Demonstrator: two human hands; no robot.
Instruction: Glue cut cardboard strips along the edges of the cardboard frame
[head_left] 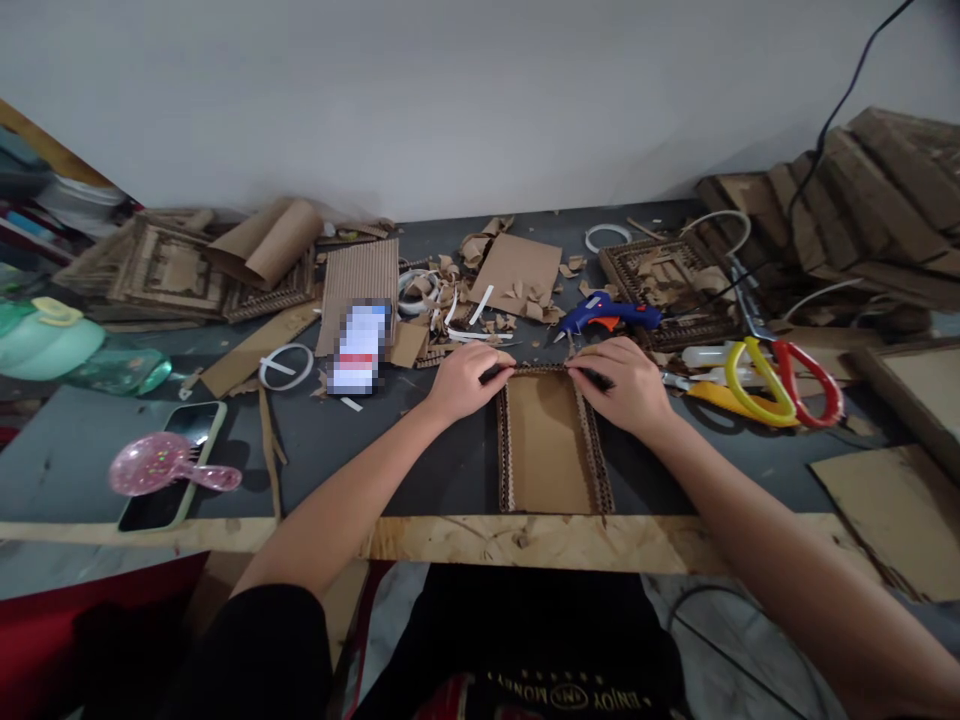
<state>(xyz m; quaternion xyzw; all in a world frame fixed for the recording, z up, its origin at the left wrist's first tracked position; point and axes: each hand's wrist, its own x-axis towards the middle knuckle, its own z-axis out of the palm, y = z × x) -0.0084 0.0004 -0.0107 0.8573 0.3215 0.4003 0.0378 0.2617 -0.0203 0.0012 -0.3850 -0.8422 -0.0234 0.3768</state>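
Note:
In front of me on the table lies a cardboard panel (551,440) with corrugated strips standing along its left and right edges. A thin corrugated cardboard strip (540,370) runs across its far edge. My left hand (466,383) pinches the strip's left end at the far left corner. At the far right corner, my right hand (626,385) pinches the other end. Just beyond my right hand a blue glue gun (604,315) lies on its side. Scissors (765,370) with one yellow and one red handle lie to its right.
Cardboard scraps (517,300) litter the back. A lit phone (361,350) leans on ribbed cardboard (360,270). At left are a pink hairbrush (154,463) on another phone (169,500) and a green bottle (127,370). Stacked cardboard pieces (885,200) stand at right. A wooden edge (465,540) borders the table's front.

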